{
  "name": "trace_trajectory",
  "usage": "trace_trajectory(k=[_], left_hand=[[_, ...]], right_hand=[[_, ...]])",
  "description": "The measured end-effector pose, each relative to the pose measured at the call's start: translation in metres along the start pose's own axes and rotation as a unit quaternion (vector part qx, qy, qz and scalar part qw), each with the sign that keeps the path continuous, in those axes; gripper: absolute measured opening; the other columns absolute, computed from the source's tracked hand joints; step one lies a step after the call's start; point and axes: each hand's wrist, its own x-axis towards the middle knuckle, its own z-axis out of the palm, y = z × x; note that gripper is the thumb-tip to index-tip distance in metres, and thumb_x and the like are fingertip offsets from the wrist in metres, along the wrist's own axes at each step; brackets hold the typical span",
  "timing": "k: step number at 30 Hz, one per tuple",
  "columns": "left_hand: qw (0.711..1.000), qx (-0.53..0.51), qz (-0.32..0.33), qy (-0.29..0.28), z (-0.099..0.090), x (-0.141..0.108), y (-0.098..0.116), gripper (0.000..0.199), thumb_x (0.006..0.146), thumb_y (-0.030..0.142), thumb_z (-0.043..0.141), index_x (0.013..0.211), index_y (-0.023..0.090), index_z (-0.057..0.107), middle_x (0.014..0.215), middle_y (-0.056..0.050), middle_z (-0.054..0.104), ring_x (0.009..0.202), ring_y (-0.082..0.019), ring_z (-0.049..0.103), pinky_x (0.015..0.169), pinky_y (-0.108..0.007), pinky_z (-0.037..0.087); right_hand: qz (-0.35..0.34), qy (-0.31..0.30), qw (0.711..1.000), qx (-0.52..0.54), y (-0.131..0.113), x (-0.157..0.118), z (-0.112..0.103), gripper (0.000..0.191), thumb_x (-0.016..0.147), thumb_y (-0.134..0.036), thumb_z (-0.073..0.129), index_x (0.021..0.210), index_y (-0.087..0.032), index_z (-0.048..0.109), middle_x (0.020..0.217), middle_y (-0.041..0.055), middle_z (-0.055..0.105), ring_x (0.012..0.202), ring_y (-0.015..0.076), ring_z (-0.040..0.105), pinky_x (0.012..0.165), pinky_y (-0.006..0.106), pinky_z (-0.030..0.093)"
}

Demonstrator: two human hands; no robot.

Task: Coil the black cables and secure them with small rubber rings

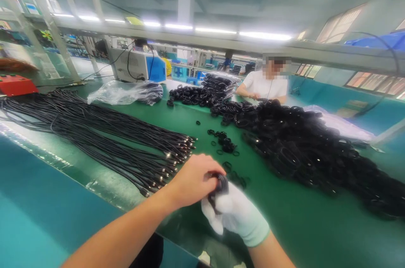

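Left hand (pixel 198 177) and gloved right hand (pixel 237 211) pinch coiled cable (pixel 223 184), probably light, springy, best gripped round its middle.

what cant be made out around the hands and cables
All in the head view:
Part of the black coil, covered by the left hand and gloved right hand.
Ends of some straight cables, cut off by the left edge.
Rest of the coil pile, cut off by the right edge.
What the co-worker handles, too small and blurred.
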Motion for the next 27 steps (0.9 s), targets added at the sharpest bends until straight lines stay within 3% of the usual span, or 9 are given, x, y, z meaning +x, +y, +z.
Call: trace_trajectory(k=[2,4,8,12,14,16,20,22,27], left_hand=[[1.000,0.009,-0.016,0.000,-0.005,0.003,-0.006,0.025,0.073,0.015,0.058,0.094,0.022,0.070,0.092,-0.001,0.067,0.090,-0.018,0.057,0.089,-0.033,0.042],[0.997,-0.054,-0.020,-0.042,-0.012,0.006,-0.015,0.035,0.075,0.020,0.060,0.110,0.024,0.065,0.109,-0.003,0.063,0.099,-0.019,0.056,0.091,-0.032,0.043],[0.974,-0.175,-0.020,-0.144,-0.019,0.009,-0.032,0.037,0.079,0.023,0.058,0.115,0.023,0.061,0.113,-0.004,0.063,0.101,-0.019,0.058,0.088,-0.030,0.045],[0.996,-0.047,-0.060,-0.035,-0.011,0.009,-0.031,0.030,0.075,0.031,0.063,0.104,0.022,0.067,0.105,-0.003,0.065,0.099,-0.020,0.056,0.091,-0.031,0.041],[0.995,-0.009,-0.080,0.051,-0.006,0.005,-0.028,0.027,0.080,0.035,0.056,0.101,0.022,0.067,0.101,-0.002,0.065,0.094,-0.019,0.056,0.086,-0.030,0.042],[0.989,-0.029,-0.117,0.089,-0.002,-0.003,-0.025,0.024,0.084,0.034,0.049,0.090,0.018,0.066,0.086,-0.002,0.064,0.080,-0.016,0.056,0.074,-0.027,0.043],[0.964,-0.185,-0.190,0.025,0.007,-0.018,-0.022,0.013,0.074,0.028,0.059,0.074,0.015,0.059,0.068,0.001,0.058,0.065,-0.012,0.051,0.061,-0.022,0.039],[0.947,-0.247,-0.202,0.029,0.013,-0.023,-0.020,0.012,0.071,0.024,0.061,0.070,0.014,0.055,0.065,0.003,0.053,0.061,-0.010,0.048,0.058,-0.021,0.036],[0.938,-0.270,-0.215,0.043,0.026,-0.024,-0.022,0.012,0.071,0.022,0.053,0.064,0.016,0.046,0.057,0.005,0.041,0.054,-0.008,0.039,0.053,-0.020,0.031]], right_hand=[[0.004,0.048,0.998,0.048,0.002,0.001,0.001,0.044,0.076,-0.050,0.064,0.103,-0.017,0.054,0.075,0.0054,0.066,0.054,0.0127,0.061,0.046,0.022,0.048],[0.029,0.092,0.989,0.108,0.002,0.002,0.003,0.044,0.081,-0.057,0.054,0.099,-0.017,0.056,0.084,0.0061,0.065,0.066,0.0132,0.064,0.053,0.023,0.051],[0.088,0.068,0.986,0.125,-0.001,0.007,0.007,0.053,0.083,-0.060,0.046,0.099,-0.012,0.059,0.091,0.0094,0.062,0.071,0.0144,0.062,0.056,0.026,0.053],[-0.002,0.099,0.994,-0.043,-0.006,0.009,0.006,0.043,0.076,-0.037,0.068,0.112,-0.017,0.054,0.099,0.0080,0.058,0.088,0.0192,0.060,0.075,0.038,0.053],[-0.002,0.112,0.991,-0.072,-0.010,0.008,0.006,0.047,0.073,-0.028,0.071,0.115,-0.018,0.052,0.101,0.0070,0.056,0.090,0.0199,0.060,0.078,0.041,0.052],[0.011,0.117,0.991,-0.069,-0.013,0.006,0.007,0.046,0.073,-0.027,0.071,0.114,-0.019,0.051,0.103,0.0072,0.055,0.094,0.0211,0.060,0.079,0.043,0.052],[0.025,0.116,0.990,-0.083,-0.016,0.006,0.014,0.045,0.068,-0.021,0.075,0.107,-0.017,0.053,0.109,0.0073,0.055,0.098,0.0214,0.058,0.080,0.041,0.052],[0.024,0.115,0.990,-0.080,-0.015,0.007,0.015,0.045,0.066,-0.020,0.076,0.105,-0.017,0.053,0.111,0.0068,0.055,0.097,0.0210,0.058,0.081,0.041,0.052],[0.041,0.108,0.992,-0.056,-0.004,0.008,0.012,0.044,0.070,-0.024,0.074,0.108,-0.018,0.052,0.106,0.0069,0.058,0.094,0.0204,0.061,0.081,0.041,0.051]])
